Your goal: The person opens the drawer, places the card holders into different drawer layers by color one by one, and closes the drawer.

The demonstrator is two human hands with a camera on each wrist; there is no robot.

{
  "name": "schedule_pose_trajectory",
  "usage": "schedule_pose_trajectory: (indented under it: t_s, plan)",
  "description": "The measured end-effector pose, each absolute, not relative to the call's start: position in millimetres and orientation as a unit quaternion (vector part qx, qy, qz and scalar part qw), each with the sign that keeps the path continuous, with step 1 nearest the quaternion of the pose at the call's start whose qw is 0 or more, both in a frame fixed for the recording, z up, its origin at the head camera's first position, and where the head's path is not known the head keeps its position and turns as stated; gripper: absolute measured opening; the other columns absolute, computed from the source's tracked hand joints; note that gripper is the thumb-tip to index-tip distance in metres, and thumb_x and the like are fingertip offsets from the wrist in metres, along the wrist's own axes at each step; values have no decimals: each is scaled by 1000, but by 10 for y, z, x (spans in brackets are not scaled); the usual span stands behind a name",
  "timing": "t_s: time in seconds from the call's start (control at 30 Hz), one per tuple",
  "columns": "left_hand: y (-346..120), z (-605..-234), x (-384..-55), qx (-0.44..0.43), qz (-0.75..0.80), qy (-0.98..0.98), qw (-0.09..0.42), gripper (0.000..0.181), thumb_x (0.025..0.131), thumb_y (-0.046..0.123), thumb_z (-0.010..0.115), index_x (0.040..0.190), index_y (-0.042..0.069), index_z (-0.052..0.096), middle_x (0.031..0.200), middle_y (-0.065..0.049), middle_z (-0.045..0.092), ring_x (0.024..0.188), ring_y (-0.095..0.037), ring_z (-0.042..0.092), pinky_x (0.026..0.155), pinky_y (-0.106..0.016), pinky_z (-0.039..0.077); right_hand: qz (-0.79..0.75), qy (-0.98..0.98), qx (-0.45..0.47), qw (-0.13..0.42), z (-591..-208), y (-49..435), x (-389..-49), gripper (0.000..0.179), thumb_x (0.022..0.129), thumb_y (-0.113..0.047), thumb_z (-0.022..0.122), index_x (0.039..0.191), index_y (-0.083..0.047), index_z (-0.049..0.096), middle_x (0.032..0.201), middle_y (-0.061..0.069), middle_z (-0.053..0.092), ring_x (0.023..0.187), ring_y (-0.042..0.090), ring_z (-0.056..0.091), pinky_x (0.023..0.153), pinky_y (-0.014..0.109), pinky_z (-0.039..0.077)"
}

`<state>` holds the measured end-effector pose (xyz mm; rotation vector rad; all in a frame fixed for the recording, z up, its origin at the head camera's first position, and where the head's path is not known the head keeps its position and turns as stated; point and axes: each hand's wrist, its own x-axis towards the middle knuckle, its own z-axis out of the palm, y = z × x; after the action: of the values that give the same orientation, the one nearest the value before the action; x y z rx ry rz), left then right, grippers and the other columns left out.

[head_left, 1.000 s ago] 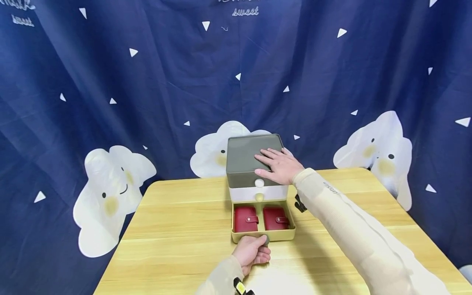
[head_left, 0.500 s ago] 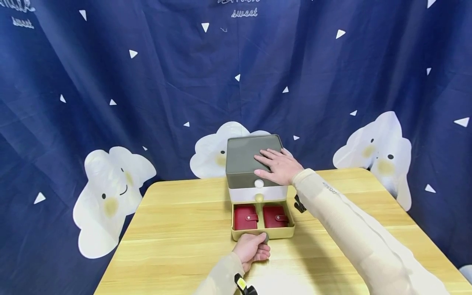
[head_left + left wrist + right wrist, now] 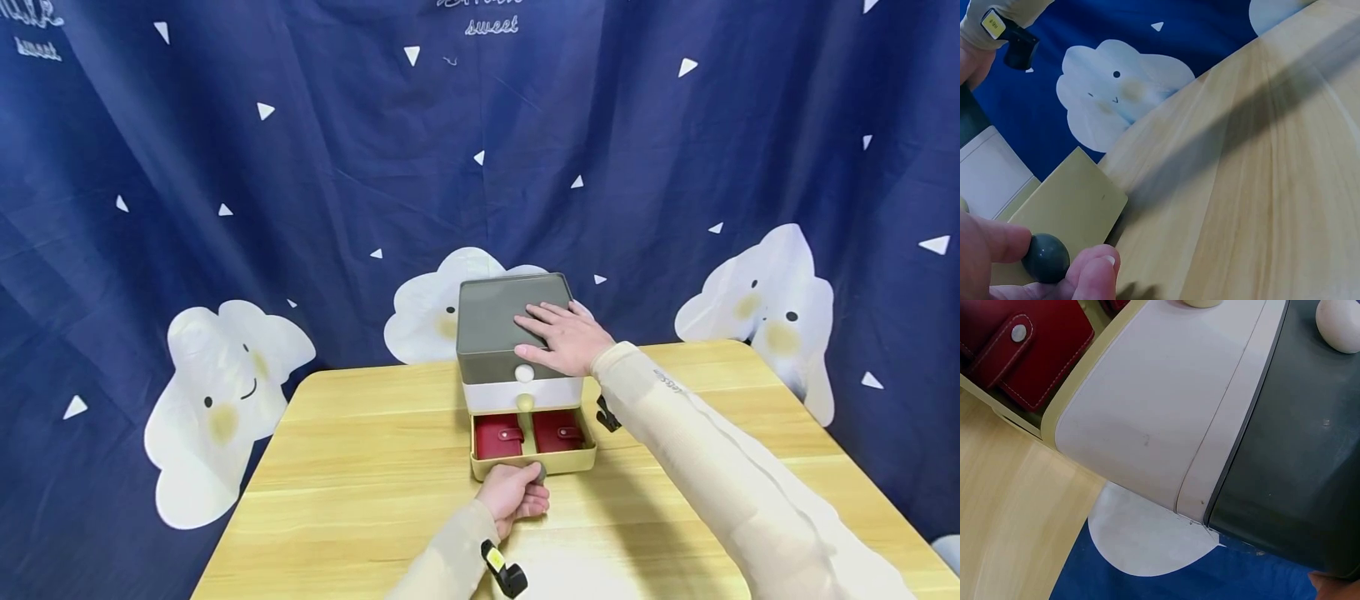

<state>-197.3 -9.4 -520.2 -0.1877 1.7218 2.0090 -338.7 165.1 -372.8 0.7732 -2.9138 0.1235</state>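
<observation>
A small desktop drawer box (image 3: 495,312) stands on the table, with a dark grey top tier, a white middle tier and a yellow bottom drawer (image 3: 570,461) pulled part way out. Inside that drawer lie two dark red snap wallets, a left wallet (image 3: 497,435) and a right wallet (image 3: 557,432), side by side with a divider between them. My left hand (image 3: 513,497) pinches the drawer's round dark knob (image 3: 1046,258) between thumb and fingers. Flat on the grey top, fingers spread, rests my right hand (image 3: 566,340).
The light wood table (image 3: 360,467) carries the box near its back edge. Behind it hangs a dark blue curtain (image 3: 337,167) printed with white clouds and triangles. The upper drawers bear a white knob (image 3: 524,373) and a yellow knob (image 3: 526,402).
My left hand has moved away from me, pushing the yellow drawer further in, so less of the wallets shows. The right hand stays on the box top.
</observation>
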Motion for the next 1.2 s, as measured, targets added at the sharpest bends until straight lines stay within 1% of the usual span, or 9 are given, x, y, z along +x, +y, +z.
schedule_pose_trajectory:
  t_s: [0.47, 0.73, 1.2]
  plan:
    - [-86, -5194, -2145, -73, 736, 629, 240, 37, 96, 21, 58, 106, -15, 59, 69, -8, 63, 53, -10, 62, 58, -26, 56, 37, -965, 254, 62, -3743, 1652, -3408, 84, 84, -83, 13, 149, -34, 34, 155, -4, 29, 144, 18, 22, 114, 52, 12]
    - [-82, -5166, -2245, -76, 730, 638, 233, 36, 97, 19, 56, 106, -15, 60, 69, -9, 63, 54, -11, 62, 59, -27, 57, 36, -964, 256, 62, -3718, 1648, -3384, 83, 84, -83, 15, 149, -34, 34, 155, -3, 30, 144, 19, 23, 114, 53, 13]
    - [-63, -5182, -2419, -74, 727, 645, 222, 37, 97, 18, 56, 108, -16, 58, 72, -10, 61, 55, -12, 62, 60, -28, 57, 40, -964, 256, 56, -3698, 1656, -3362, 82, 85, -82, 16, 150, -34, 32, 155, -3, 28, 144, 19, 22, 114, 52, 12]
